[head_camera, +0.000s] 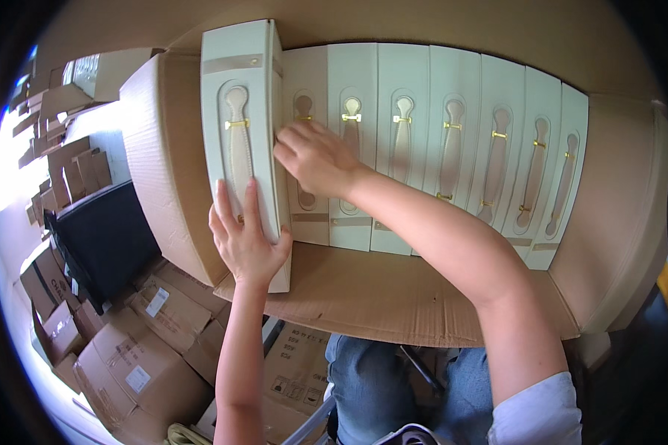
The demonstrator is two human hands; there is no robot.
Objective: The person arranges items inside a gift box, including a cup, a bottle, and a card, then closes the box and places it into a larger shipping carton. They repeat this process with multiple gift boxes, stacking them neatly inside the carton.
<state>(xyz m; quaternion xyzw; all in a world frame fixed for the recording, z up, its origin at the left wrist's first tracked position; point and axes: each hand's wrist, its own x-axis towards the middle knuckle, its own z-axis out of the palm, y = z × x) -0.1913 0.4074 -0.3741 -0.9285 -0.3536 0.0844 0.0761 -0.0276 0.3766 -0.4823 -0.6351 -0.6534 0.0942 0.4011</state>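
Observation:
At the left end of an open cardboard carton (401, 300), a tall white box (211, 128) stands out above its neighbours. It has a cream handle strap with gold-coloured metal fittings, set in a rounded recess. My left hand (250, 239) grips its lower end, fingers spread over the front and thumb on the right side. My right hand (317, 158) is curled at the raised box's right side, over the second white box (312, 228). Its fingertips meet the raised box's edge; whether they pinch anything is hidden.
Several similar white boxes (456, 72) stand in a row to the right inside the carton. A carton flap (167, 167) folds outward at left. Stacked cardboard boxes (145, 367) and a black panel-like object (108, 239) lie beyond it. My jeans-clad legs (367, 372) are below the carton's front flap.

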